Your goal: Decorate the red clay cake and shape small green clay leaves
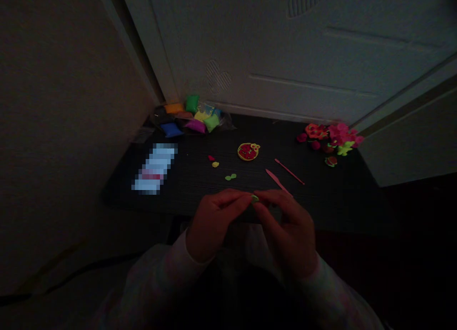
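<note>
Above the table's front edge, my left hand [217,220] and my right hand [287,225] meet fingertip to fingertip. Both are closed in a pinch on a small piece of light green clay [254,198]. Just beyond them lie two joined flat green clay pieces [230,177]. A small yellow clay lump [215,164] and a red one [211,157] sit farther back. A round clay piece with a red middle and yellow rim [247,152] bears a yellow looped shape. To the right lie a pink plastic knife [274,179], partly behind my right hand, and a thin pink stick tool [290,172].
Several coloured clay packets [196,125] are heaped at the back left of the dark table [193,177]. A pixelated bright panel [155,169] lies at the left. Pink, red and yellow clay flowers [339,137] cluster at the back right. A white door [264,49] stands directly behind.
</note>
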The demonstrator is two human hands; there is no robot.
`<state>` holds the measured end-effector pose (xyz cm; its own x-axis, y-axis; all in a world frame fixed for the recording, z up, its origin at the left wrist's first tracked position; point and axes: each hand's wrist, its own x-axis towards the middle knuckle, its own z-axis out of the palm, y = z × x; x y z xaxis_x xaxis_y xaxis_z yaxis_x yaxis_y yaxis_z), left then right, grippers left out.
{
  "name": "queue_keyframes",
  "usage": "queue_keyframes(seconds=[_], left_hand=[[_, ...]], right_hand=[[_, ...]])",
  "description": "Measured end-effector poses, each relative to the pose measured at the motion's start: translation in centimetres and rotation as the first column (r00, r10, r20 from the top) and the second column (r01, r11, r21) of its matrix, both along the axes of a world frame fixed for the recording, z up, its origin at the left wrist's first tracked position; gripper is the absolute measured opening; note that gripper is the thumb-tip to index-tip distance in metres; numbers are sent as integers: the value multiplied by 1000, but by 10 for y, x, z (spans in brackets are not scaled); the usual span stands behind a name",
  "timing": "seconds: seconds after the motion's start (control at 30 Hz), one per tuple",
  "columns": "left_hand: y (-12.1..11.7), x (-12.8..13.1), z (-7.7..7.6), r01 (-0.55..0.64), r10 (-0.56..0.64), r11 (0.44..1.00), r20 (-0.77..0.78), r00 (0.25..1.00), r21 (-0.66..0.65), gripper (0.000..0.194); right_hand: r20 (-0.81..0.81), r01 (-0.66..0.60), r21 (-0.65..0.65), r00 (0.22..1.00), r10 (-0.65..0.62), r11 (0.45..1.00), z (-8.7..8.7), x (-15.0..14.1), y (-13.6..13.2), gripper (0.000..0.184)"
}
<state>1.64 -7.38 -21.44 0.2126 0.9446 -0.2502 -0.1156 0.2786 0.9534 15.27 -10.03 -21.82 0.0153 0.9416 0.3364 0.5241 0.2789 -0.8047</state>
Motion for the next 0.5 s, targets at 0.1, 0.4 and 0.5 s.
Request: queue_keyframes(seconds=[0.1,0.4,0.5], left_hand=[[-1,0,1,-14,14,1000,-14,1000,14,10],[-7,7,-15,-148,169,981,179,969,-124,9],[-8,7,-16,-143,183,974,245,952,-174,8]], right_hand=[[-87,39,-9,995,-39,999,-2,-6,2,9],[-361,10,-252,927,-104,968,-3,-9,0,8],[-440,-25,-265,893,-98,964,-5,-11,-1,7]])
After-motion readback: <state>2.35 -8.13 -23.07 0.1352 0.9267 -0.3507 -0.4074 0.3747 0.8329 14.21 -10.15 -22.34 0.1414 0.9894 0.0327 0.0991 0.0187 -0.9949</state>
